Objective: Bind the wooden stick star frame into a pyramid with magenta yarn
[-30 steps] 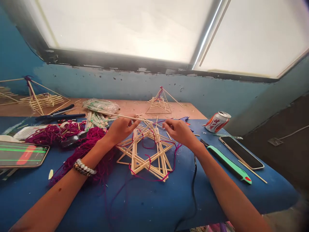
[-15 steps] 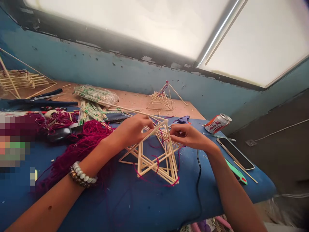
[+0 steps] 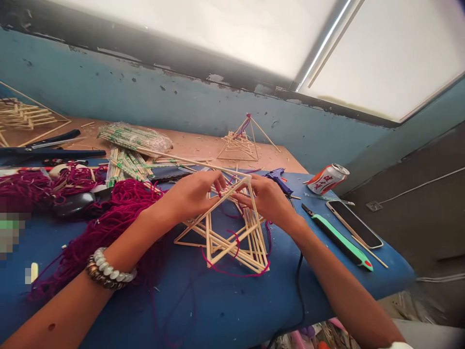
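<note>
A star-shaped frame of thin wooden sticks (image 3: 225,250) stands on the blue work surface, with layers stacked inside it and a peak of sticks rising between my hands. Magenta yarn (image 3: 238,242) loops loosely through and around it. On the left of the peak, my left hand (image 3: 196,194) pinches a strand of the yarn at its fingertips. From the other side my right hand (image 3: 274,201) reaches behind the front stick, fingers curled towards the left fingertips; what they hold is partly hidden.
Left lies a tangled heap of magenta yarn (image 3: 127,208). Wrapped stick bundles (image 3: 134,138) and a smaller stick pyramid (image 3: 238,148) sit behind. A purple glue gun (image 3: 279,180), a drink can (image 3: 328,179), a green-handled cutter (image 3: 341,241) and a phone (image 3: 354,223) are right.
My right hand has moved left, in among the sticks near my left fingertips. The view has shifted slightly, and the green-handled cutter shows more fully from behind my right forearm.
</note>
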The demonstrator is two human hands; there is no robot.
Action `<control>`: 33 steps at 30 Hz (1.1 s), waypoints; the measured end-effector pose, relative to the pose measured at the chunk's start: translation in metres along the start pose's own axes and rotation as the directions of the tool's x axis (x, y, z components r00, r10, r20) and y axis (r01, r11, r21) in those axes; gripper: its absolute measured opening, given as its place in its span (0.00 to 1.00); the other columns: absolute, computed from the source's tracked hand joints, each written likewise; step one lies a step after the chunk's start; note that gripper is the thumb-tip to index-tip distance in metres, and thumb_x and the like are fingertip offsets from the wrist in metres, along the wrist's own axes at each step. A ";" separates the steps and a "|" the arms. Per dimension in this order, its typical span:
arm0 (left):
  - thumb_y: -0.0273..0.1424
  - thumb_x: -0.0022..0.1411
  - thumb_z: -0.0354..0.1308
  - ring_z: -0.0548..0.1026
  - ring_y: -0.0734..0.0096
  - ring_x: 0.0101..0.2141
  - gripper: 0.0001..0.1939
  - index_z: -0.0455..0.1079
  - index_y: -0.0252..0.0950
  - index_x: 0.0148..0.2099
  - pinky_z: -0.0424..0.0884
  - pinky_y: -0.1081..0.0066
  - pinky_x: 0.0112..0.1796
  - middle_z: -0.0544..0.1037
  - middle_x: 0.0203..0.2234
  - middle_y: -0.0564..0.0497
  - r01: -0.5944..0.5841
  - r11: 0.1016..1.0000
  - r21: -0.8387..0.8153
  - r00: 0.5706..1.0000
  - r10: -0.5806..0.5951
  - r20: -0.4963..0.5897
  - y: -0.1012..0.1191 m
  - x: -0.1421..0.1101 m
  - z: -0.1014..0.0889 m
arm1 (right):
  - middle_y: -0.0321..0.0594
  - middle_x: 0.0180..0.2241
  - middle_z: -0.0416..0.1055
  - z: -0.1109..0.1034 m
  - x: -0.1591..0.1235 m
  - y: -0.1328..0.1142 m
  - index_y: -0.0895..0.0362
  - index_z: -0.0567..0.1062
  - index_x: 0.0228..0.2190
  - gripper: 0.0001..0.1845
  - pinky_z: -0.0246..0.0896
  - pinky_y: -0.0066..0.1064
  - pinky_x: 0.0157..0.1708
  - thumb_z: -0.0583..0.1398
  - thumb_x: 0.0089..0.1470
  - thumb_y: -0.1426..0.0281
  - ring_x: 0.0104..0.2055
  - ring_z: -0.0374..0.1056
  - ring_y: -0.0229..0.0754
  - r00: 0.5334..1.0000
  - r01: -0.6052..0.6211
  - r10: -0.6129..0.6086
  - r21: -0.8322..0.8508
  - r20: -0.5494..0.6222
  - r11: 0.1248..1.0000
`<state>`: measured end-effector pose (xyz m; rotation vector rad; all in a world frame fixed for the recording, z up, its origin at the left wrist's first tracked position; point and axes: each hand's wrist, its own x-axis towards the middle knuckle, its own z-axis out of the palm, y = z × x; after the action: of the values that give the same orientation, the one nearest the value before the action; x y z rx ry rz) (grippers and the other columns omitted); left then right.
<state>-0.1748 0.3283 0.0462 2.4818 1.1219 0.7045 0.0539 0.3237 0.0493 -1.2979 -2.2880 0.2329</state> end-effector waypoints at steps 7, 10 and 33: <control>0.32 0.62 0.59 0.75 0.66 0.34 0.14 0.68 0.35 0.50 0.64 0.69 0.33 0.80 0.36 0.49 0.039 0.999 0.018 0.999 -0.040 0.003 0.001 -0.001 0.000 | 0.34 0.26 0.65 -0.003 -0.004 -0.001 0.57 0.71 0.28 0.09 0.49 0.28 0.25 0.62 0.55 0.65 0.24 0.54 0.32 0.990 -0.113 0.139 0.387 -0.039 0.915; 0.31 0.61 0.60 0.74 0.68 0.31 0.14 0.69 0.35 0.49 0.63 0.70 0.31 0.80 0.36 0.49 0.047 0.998 0.044 0.999 -0.048 0.010 0.001 -0.001 -0.001 | 0.32 0.26 0.69 -0.014 -0.005 0.002 0.55 0.65 0.31 0.09 0.43 0.26 0.19 0.60 0.54 0.64 0.19 0.51 0.29 0.970 -0.209 0.231 0.722 0.070 0.660; 0.40 0.66 0.56 0.72 0.68 0.39 0.15 0.68 0.36 0.30 0.68 0.65 0.45 0.75 0.34 0.50 -0.039 0.970 -0.242 0.997 0.022 -0.070 0.004 0.002 -0.004 | 0.37 0.29 0.52 -0.114 -0.023 0.010 0.49 0.68 0.41 0.11 0.37 0.34 0.22 0.54 0.54 0.66 0.22 0.37 0.36 0.768 0.133 0.468 0.824 -0.437 0.551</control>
<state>-0.1741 0.3277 0.0521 2.2879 0.9577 0.8828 0.1279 0.2994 0.1367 -0.8710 -1.1602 0.7362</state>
